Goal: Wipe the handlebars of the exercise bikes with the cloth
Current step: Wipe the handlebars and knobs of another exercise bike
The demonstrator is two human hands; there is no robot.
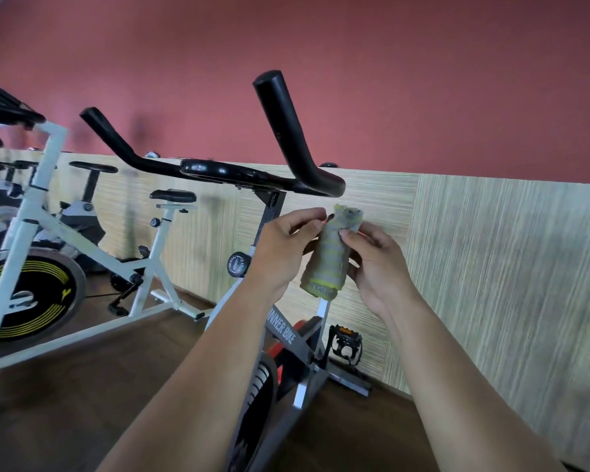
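A grey cloth with yellow stripes (327,260) hangs folded between my two hands, just below the right bend of the black handlebars (218,172). My left hand (283,247) pinches the cloth's upper left edge with fingertips. My right hand (378,267) grips the cloth from the right, thumb pressed on its front near the top. The handlebars belong to a grey exercise bike (283,332) directly in front of me; their two horns rise up to the left and centre. Neither hand nor cloth touches the bar.
A white exercise bike (45,212) with a black and yellow flywheel (21,298) stands to the left, more bikes behind it. A light wood-panelled wall (491,267) runs along the right, red wall above. The floor is dark wood.
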